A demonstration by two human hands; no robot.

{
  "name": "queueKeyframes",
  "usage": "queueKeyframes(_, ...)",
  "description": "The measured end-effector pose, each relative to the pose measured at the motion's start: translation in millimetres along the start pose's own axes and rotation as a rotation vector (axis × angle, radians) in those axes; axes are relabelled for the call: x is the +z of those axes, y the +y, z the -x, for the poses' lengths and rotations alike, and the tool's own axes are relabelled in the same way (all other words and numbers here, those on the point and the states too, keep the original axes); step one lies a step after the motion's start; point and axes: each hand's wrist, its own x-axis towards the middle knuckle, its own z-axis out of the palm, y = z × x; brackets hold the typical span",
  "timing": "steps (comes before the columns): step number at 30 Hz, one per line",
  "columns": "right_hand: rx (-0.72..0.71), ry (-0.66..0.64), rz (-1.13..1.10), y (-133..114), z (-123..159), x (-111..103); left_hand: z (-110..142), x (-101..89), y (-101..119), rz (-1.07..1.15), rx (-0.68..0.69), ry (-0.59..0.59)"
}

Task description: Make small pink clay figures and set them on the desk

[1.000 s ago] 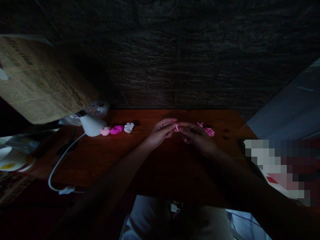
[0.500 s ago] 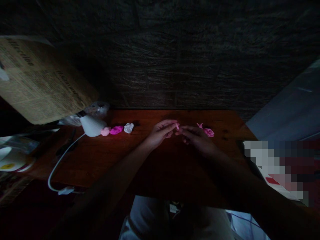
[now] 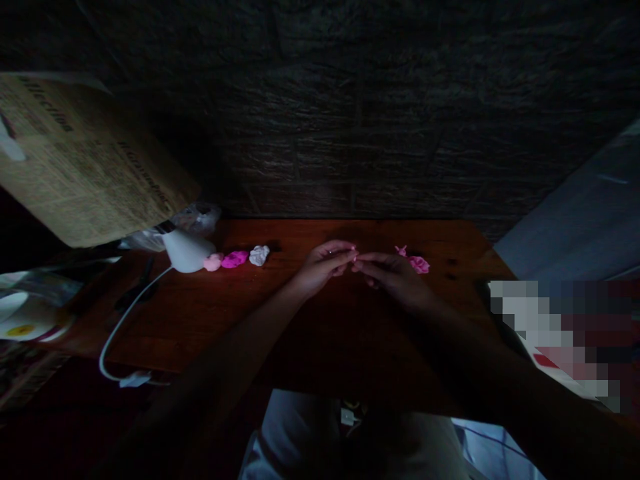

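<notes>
Over the middle of the wooden table (image 3: 300,313), my left hand (image 3: 323,265) pinches a small piece of pink clay (image 3: 355,249) between thumb and fingers. My right hand (image 3: 393,273) meets it from the right, its thumb and forefinger closed on the same piece. Most of that piece is hidden by the fingertips. Just beyond my right hand lie a pink rose-like clay flower (image 3: 419,265) and a smaller pink clay shape (image 3: 401,250). Left of my hands, a white clay lump (image 3: 259,255), a magenta clay lump (image 3: 235,259) and a pale pink clay lump (image 3: 213,262) sit in a row.
A white cone-shaped device (image 3: 187,251) with a white cable (image 3: 111,333) stands at the left. Behind it are a clear plastic bag (image 3: 200,217) and a newsprint-patterned sheet (image 3: 95,167). A white cup (image 3: 30,320) is far left. A dark brick-patterned wall (image 3: 320,120) backs the table.
The pink piece shows less between my fingertips, and my right fingers have shifted slightly against it. The view has moved a little; the lumps and the flower stay in place.
</notes>
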Motion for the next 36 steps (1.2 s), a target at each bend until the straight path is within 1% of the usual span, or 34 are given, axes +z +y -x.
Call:
queueKeyframes(4, -0.005, -0.007, 0.028, 0.1, -0.1, -0.3, 0.8, 0.8, 0.9, -0.019, -0.017, 0.002)
queueKeyframes(12, 0.007, -0.002, 0.028, 0.1, -0.3, 0.5, 2.8, 2.7, 4.9, -0.079, -0.032, -0.044)
queueKeyframes(20, 0.024, -0.015, 0.028, -0.4, -0.3, 0.6, 3.1, 0.7, 3.2, -0.127, -0.036, -0.067)
queueKeyframes(27, 0.015, -0.026, 0.025, -0.6, 0.1, 0.0, 4.1, 1.4, 4.4, -0.086, -0.059, -0.094)
queueKeyframes(36, -0.02, -0.076, 0.031, -2.4, 1.4, 1.5, 6.6, 3.2, 7.0, -0.065, -0.072, -0.122)
